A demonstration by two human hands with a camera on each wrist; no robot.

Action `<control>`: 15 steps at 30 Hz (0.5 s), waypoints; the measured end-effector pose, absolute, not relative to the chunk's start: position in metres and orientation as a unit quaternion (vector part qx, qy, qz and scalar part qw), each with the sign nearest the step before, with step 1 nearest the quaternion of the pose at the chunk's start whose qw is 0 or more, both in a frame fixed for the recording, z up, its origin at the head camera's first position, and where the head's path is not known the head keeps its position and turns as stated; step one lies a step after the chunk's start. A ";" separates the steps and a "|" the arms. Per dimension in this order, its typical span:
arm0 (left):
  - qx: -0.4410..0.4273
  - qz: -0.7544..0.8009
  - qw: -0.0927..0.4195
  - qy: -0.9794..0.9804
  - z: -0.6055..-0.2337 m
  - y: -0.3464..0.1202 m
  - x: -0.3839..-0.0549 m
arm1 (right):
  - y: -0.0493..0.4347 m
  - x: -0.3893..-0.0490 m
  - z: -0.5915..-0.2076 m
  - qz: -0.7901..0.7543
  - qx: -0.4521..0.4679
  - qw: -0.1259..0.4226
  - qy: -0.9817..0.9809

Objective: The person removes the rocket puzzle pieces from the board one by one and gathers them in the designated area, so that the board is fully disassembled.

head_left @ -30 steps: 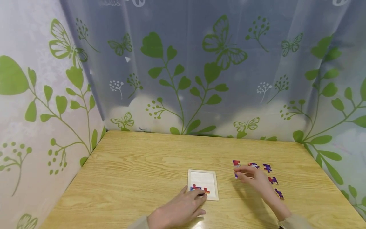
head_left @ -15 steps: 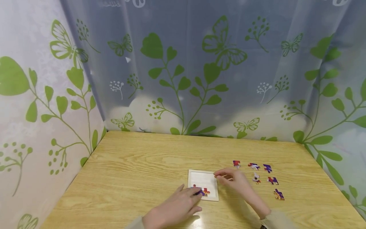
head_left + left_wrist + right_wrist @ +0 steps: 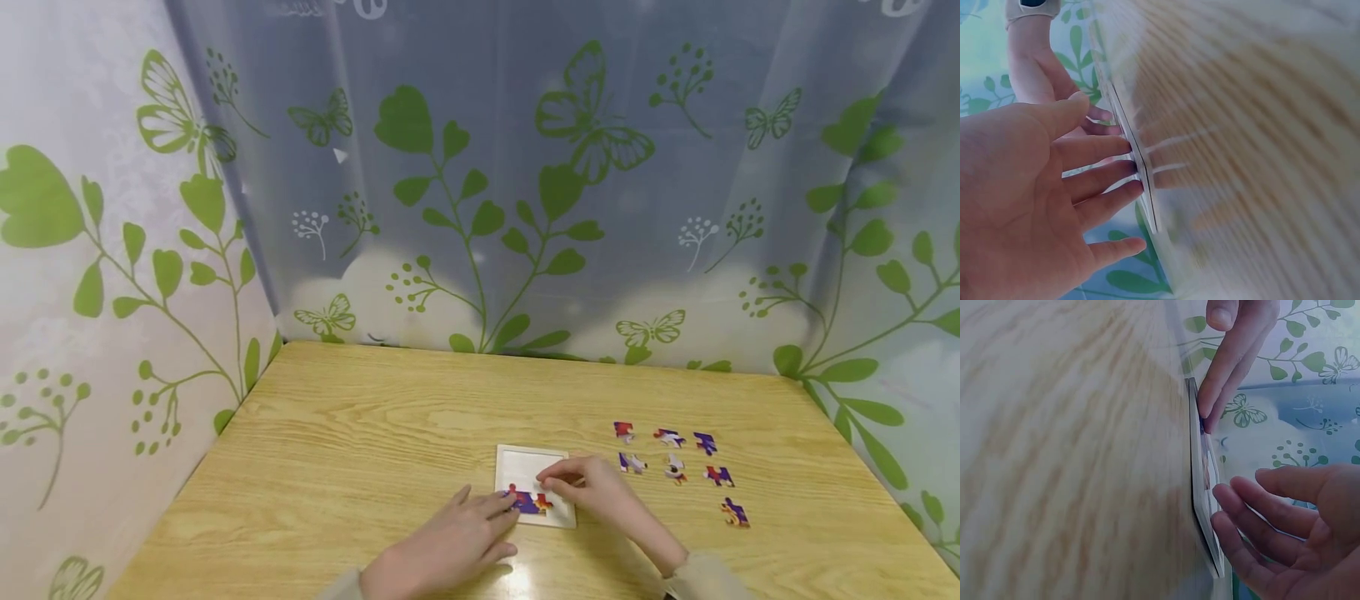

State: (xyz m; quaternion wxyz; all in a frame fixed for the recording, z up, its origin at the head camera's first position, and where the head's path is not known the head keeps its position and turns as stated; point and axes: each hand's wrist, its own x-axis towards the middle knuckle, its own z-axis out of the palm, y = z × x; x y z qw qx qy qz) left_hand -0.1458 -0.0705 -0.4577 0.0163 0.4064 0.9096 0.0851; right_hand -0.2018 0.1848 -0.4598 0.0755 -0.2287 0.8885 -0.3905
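In the head view a shallow white puzzle tray [image 3: 534, 451] lies on the table with a few joined purple, red and orange jigsaw pieces [image 3: 531, 502] along its near side. My left hand [image 3: 453, 537] reaches in from the left, its fairly straight fingertips on the left end of those pieces; the left wrist view shows these fingers [image 3: 1107, 203] spread at the tray's edge. Over the tray's right side hovers my right hand [image 3: 600, 496], fingers loosely bent. The right wrist view shows its thumb apart from the fingers [image 3: 1260, 515], with no piece visible between them.
Several loose jigsaw pieces lie to the right of the tray, among them a red one [image 3: 623, 431], a white and purple one [image 3: 632, 463] and a purple and orange one [image 3: 735, 512]. A leaf-and-butterfly curtain [image 3: 480, 208] hangs behind the wooden table [image 3: 360, 417].
My right hand has moved left from the loose pieces to over the tray, uncovering them. My left hand has drawn back slightly left, showing more of the joined pieces.
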 end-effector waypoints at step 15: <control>0.404 0.081 0.008 0.911 -0.461 -0.070 -0.144 | 0.180 -0.201 -0.464 -0.392 -0.219 0.091 0.889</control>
